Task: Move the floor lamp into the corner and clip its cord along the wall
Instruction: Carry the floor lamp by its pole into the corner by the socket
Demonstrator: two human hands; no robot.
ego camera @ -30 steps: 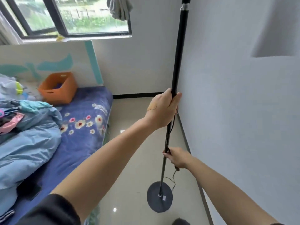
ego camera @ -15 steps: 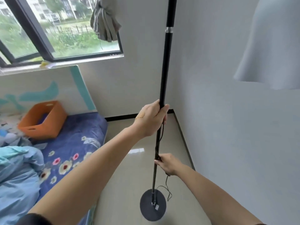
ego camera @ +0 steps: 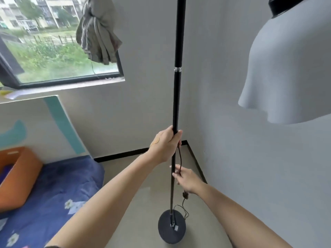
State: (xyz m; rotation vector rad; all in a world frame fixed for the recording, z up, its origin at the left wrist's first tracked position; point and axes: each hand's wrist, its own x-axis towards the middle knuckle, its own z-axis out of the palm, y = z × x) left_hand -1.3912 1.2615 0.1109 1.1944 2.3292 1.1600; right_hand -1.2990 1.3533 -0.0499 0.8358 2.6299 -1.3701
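Left hand [ego camera: 166, 145] grips the stiff lamp pole [ego camera: 176, 97] mid-height; right hand [ego camera: 186, 178], below it, pinches the limp cord [ego camera: 180, 158]. Weighted base [ego camera: 172, 228] likely bottom-heavy: lift by the pole.

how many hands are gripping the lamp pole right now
2. The left hand is wrapped around the slim black metal lamp pole about midway up. The right hand is lower, its fingers at the pole and the thin black cord; how firmly it grips is unclear.
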